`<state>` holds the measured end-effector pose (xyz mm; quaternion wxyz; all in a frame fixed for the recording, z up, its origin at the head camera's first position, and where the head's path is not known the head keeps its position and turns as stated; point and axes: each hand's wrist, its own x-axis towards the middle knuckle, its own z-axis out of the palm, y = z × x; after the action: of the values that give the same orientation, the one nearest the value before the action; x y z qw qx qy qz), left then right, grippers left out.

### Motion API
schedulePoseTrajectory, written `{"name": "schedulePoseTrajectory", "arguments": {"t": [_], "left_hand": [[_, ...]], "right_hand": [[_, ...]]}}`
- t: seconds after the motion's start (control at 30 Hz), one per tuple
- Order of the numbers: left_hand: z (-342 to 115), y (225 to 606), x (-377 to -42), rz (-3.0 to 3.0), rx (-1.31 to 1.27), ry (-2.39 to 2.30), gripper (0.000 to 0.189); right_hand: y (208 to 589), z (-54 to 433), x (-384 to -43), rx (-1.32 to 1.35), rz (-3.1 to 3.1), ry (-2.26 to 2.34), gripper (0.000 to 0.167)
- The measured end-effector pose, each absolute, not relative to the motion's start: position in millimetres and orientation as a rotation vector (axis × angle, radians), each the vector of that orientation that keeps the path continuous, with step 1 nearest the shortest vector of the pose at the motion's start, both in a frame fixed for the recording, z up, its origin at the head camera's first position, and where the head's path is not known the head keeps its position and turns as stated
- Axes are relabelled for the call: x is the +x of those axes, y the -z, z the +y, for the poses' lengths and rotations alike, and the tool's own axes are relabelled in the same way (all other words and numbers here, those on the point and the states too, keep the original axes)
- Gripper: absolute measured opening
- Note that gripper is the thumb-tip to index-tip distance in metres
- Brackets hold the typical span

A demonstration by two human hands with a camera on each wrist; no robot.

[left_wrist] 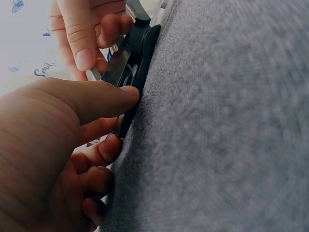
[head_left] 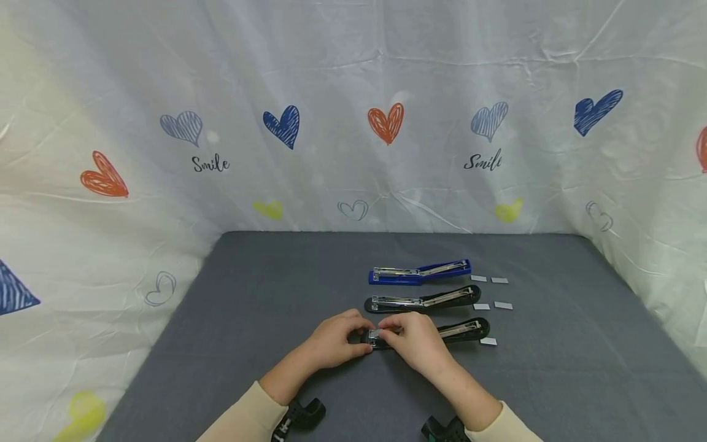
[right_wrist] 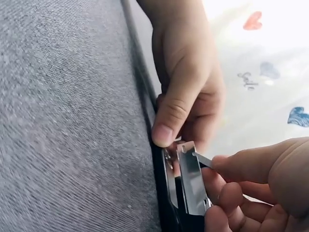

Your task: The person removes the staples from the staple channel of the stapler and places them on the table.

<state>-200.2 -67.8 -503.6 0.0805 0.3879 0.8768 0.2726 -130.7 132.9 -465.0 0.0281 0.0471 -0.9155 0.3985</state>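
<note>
The nearest black stapler (head_left: 464,329) lies opened out on the grey table, its metal channel (right_wrist: 191,186) facing up. My left hand (head_left: 334,344) grips the stapler's left end, with the thumb on the near side, as the left wrist view shows. Between thumb and fingertips, my right hand (head_left: 417,344) pinches a small strip of staples (right_wrist: 203,159). One end of that strip meets the channel near the left hand; the right wrist view shows it slanted. Whether any of it sits inside the channel, I cannot tell. The right hand covers the stapler's middle in the head view.
Behind lie a second black stapler (head_left: 453,298) and a blue stapler (head_left: 444,270), both opened out. Pale staple strips (head_left: 503,306) rest by the staplers' right ends: two beside each rear one, and a single strip (head_left: 488,341) by the nearest. A white printed curtain (head_left: 331,172) hangs behind.
</note>
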Motion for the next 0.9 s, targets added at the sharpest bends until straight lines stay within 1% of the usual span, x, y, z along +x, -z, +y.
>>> {"name": "schedulePoseTrajectory", "arguments": {"t": [0.23,0.6,0.9], "left_hand": [[-68,505,-200,2.622,1.177,-0.825,0.031],[-67,505,-201,2.626,1.162,-0.821,0.031],[-69,505,-200,2.632,1.177,-0.813,0.032]], "right_hand": [[455,146,-132,0.149,-2.838,-1.286,0.01],[416,180,-128,0.086,-2.852,-1.47,0.012],[392,210,-122,0.072,-2.851,-1.463,0.014]]}}
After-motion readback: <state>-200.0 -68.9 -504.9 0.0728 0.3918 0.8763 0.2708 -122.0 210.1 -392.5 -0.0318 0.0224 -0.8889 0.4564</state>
